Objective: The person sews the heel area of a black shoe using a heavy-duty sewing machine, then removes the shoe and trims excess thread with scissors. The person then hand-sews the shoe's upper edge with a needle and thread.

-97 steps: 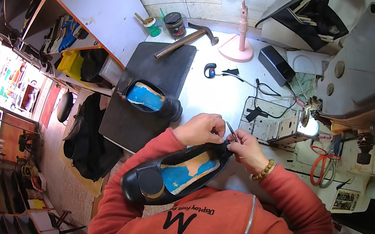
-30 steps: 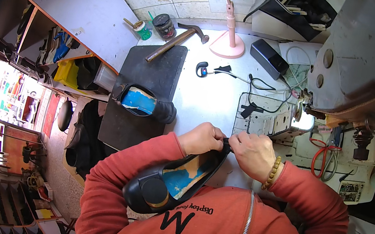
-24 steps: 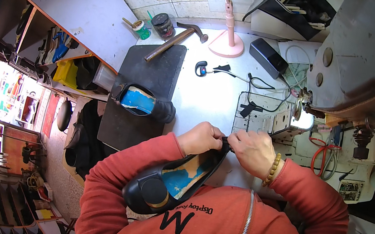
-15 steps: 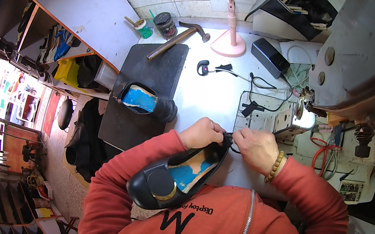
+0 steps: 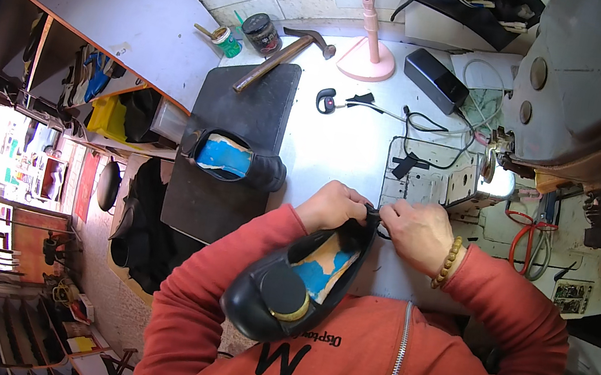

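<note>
A black slip-on shoe (image 5: 248, 307) with a round toe ornament, gold along its rim, rests against my front with its heel pointing away. Blue and tan patches show on its insole. My left hand (image 5: 333, 207) is closed, pinching the rim at the heel. Close beside it, my right hand (image 5: 420, 233) is closed on the same heel edge, where a small dark loop shows under the fingers; whether it belongs to the shoe I cannot tell. The matching shoe (image 5: 268, 172) stands on a black mat (image 5: 251, 104) to the left, its insole also patchy blue.
A hammer (image 5: 273, 64) lies across the mat's far end, near two small jars (image 5: 262, 35). Beyond are a pink stand (image 5: 367, 60), a black box-shaped device (image 5: 435, 81) and cables. At right stands a large grey machine (image 5: 587, 92), with red-handled scissors (image 5: 520, 242) below.
Both hands and the held shoe have shifted slightly right in the picture, the toe a little more upright. The grip at the heel stays. The view has tilted slightly.
</note>
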`<move>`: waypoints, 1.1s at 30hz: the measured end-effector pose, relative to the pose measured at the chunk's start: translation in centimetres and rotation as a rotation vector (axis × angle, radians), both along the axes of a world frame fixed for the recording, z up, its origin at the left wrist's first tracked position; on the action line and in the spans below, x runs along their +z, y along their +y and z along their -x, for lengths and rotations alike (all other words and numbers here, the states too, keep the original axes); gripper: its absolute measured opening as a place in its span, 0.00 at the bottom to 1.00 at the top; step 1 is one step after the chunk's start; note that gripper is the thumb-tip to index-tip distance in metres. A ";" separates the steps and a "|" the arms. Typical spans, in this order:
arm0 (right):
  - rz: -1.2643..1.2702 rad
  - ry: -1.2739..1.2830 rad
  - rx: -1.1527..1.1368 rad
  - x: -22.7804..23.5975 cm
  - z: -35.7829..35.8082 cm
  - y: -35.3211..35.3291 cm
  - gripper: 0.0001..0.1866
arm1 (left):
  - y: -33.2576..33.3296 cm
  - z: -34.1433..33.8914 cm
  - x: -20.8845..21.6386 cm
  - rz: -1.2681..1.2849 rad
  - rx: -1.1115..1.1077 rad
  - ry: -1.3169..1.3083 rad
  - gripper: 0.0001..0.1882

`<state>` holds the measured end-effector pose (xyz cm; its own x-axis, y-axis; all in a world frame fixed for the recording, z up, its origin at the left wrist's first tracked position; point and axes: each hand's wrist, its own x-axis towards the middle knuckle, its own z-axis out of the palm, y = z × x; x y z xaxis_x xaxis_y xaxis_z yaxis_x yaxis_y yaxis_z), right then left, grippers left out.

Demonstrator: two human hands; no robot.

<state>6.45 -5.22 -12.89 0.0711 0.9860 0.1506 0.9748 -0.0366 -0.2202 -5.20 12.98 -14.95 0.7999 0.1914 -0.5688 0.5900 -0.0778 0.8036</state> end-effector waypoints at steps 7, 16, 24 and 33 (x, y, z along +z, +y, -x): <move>-0.048 -0.032 0.013 0.3 0.4 0.4 0.05 | 0.2 1.7 0.3 -0.015 0.031 -0.168 0.09; -0.111 -0.070 0.038 0.5 0.8 0.9 0.03 | 0.1 2.7 0.1 -0.061 0.053 -0.239 0.10; -0.145 -0.115 0.013 0.3 1.5 1.1 0.03 | 0.3 2.7 -0.1 -0.047 0.046 -0.229 0.10; -0.075 -0.102 0.056 0.4 1.3 0.9 0.05 | 0.0 3.0 -0.5 -0.054 0.070 -0.218 0.10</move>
<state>5.19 -4.32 -12.51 -0.0033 0.9737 0.2279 0.9923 0.0314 -0.1201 -8.19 12.96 -15.43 0.8862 0.2766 -0.3717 0.4088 -0.0891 0.9083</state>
